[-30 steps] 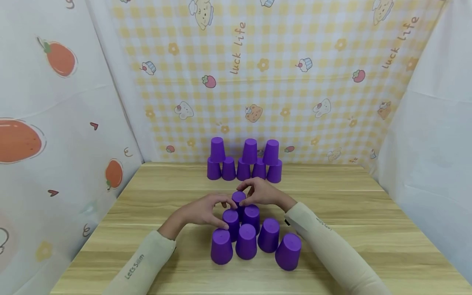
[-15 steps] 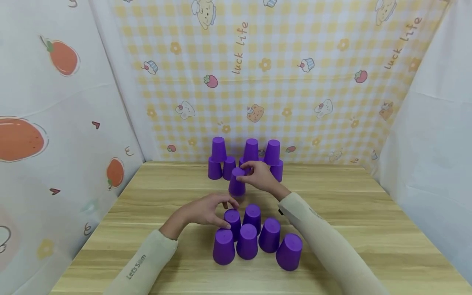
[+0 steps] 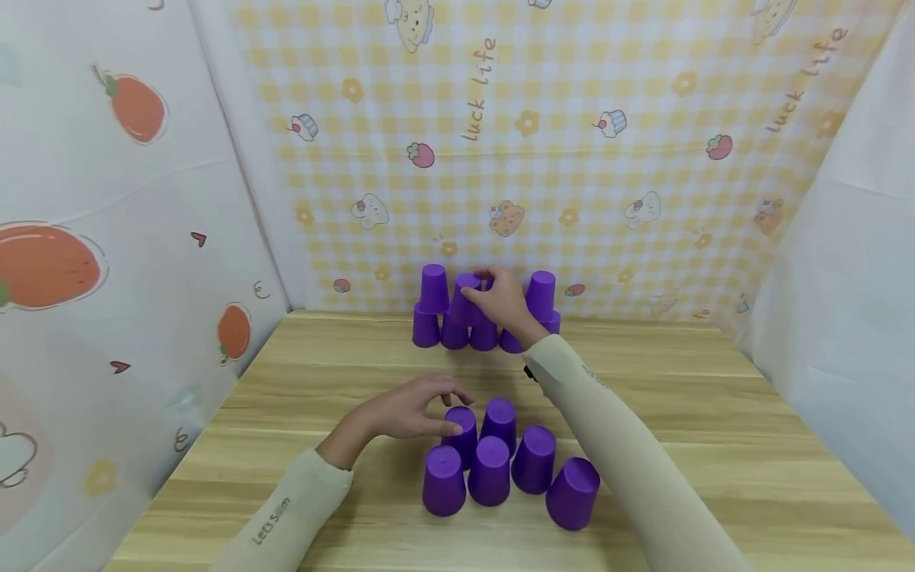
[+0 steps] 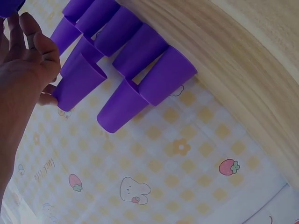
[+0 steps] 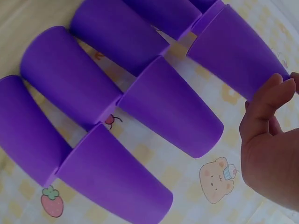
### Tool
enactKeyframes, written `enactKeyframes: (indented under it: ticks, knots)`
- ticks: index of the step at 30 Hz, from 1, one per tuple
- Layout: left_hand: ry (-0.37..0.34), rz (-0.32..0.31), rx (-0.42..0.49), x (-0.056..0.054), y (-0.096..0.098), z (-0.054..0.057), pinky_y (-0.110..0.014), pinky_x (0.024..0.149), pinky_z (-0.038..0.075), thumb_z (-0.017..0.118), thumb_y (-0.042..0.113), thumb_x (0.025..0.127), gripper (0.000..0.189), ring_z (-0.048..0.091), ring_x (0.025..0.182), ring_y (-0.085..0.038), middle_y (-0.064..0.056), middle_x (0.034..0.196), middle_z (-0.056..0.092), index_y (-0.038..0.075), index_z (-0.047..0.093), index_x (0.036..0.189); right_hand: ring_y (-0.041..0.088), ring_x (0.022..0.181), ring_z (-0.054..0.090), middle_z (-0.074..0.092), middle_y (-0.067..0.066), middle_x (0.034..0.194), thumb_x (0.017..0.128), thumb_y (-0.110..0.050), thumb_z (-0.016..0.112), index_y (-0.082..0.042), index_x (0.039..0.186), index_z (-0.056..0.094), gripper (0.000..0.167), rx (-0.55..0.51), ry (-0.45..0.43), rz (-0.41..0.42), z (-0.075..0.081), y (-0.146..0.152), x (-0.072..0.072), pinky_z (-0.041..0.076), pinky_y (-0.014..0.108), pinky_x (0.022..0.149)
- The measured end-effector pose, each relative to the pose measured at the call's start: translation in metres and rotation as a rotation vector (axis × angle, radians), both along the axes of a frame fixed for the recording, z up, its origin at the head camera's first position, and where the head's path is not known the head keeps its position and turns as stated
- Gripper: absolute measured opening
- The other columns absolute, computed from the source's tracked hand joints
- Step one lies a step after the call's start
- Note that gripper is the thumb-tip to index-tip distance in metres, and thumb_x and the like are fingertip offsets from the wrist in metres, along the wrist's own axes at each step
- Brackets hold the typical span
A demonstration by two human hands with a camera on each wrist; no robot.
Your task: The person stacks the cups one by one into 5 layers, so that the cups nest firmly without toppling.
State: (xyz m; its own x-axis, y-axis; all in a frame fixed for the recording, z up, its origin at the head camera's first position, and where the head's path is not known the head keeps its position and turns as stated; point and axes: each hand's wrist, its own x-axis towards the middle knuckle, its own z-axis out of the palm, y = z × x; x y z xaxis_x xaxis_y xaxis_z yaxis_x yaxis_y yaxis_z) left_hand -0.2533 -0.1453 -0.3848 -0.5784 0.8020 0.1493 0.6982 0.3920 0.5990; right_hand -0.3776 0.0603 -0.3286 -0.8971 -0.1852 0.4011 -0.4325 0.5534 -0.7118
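My right hand (image 3: 503,300) pinches an upside-down purple cup (image 3: 463,308) near its top end, at the upper row of the back stack. In the right wrist view the held cup (image 5: 238,51) is close to the lower cups' bases; I cannot tell whether it rests on them. An upper cup (image 3: 434,289) stands to its left and another (image 3: 541,294) to the right; my hand mostly hides one between. My left hand (image 3: 411,409) hovers at the front group, fingers loosely bent, thumb over the top edge of a purple cup (image 3: 461,441).
Several upside-down purple cups, among them a near-left one (image 3: 444,482) and a near-right one (image 3: 573,494), stand on the wooden table (image 3: 715,445). A lower row of cups (image 3: 426,327) runs along the back, before a checked cloth (image 3: 608,183).
My right hand has lifted the rearmost cup from the front group and carried it back and up to the stack's upper row. My left hand has stayed by the front cups.
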Motion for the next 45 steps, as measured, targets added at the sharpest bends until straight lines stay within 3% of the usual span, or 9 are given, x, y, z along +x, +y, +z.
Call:
enactKeyframes:
  ticks: [5, 11, 17, 34, 45]
  knots:
    - [-0.038, -0.002, -0.007, -0.001, 0.000, -0.002, -0.044, 0.097, 0.048, 0.068, 0.029, 0.095, 0.043, 0.056, 0.108, -0.012, 0.000, 0.126, 0.063, 0.006, 0.060, 0.130, 0.031, 0.113, 0.061, 0.063, 0.018, 0.126, 0.090, -0.021, 0.073, 0.002, 0.126, 0.061, 0.044, -0.025, -0.034, -0.017, 0.004, -0.004, -0.010, 0.050, 0.041, 0.096]
    - [-0.083, 0.016, 0.007, 0.000, -0.004, -0.006, -0.043, 0.099, 0.047, 0.069, 0.029, 0.094, 0.049, 0.056, 0.110, -0.013, -0.003, 0.130, 0.061, 0.003, 0.057, 0.133, 0.025, 0.077, 0.071, 0.058, 0.018, 0.132, 0.093, -0.019, 0.070, 0.001, 0.130, 0.057, 0.045, -0.057, -0.099, -0.011, 0.000, -0.011, -0.021, 0.058, 0.032, 0.071]
    - [-0.112, 0.019, 0.017, 0.003, -0.005, -0.011, -0.040, 0.098, 0.048, 0.071, 0.031, 0.093, 0.052, 0.055, 0.110, -0.011, -0.002, 0.130, 0.060, 0.004, 0.055, 0.135, 0.020, 0.066, 0.068, 0.057, 0.019, 0.133, 0.094, -0.017, 0.069, 0.001, 0.132, 0.056, 0.044, -0.077, -0.112, -0.009, -0.006, -0.014, -0.026, 0.057, 0.029, 0.061]
    - [-0.095, 0.007, 0.024, -0.001, -0.006, -0.017, -0.031, 0.097, 0.048, 0.074, 0.028, 0.090, 0.052, 0.055, 0.112, -0.010, 0.000, 0.129, 0.060, 0.005, 0.056, 0.133, 0.019, 0.065, 0.070, 0.056, 0.018, 0.136, 0.096, -0.016, 0.066, 0.000, 0.137, 0.053, 0.046, -0.084, -0.135, -0.006, -0.011, -0.015, -0.037, 0.054, 0.030, 0.048]
    - [-0.114, 0.020, 0.016, -0.003, -0.002, -0.016, -0.032, 0.097, 0.048, 0.076, 0.027, 0.089, 0.056, 0.056, 0.109, -0.012, -0.002, 0.129, 0.059, 0.004, 0.054, 0.135, 0.019, 0.067, 0.070, 0.056, 0.018, 0.138, 0.093, -0.012, 0.068, -0.002, 0.139, 0.052, 0.049, -0.091, -0.133, 0.002, -0.009, -0.014, -0.038, 0.056, 0.031, 0.050]
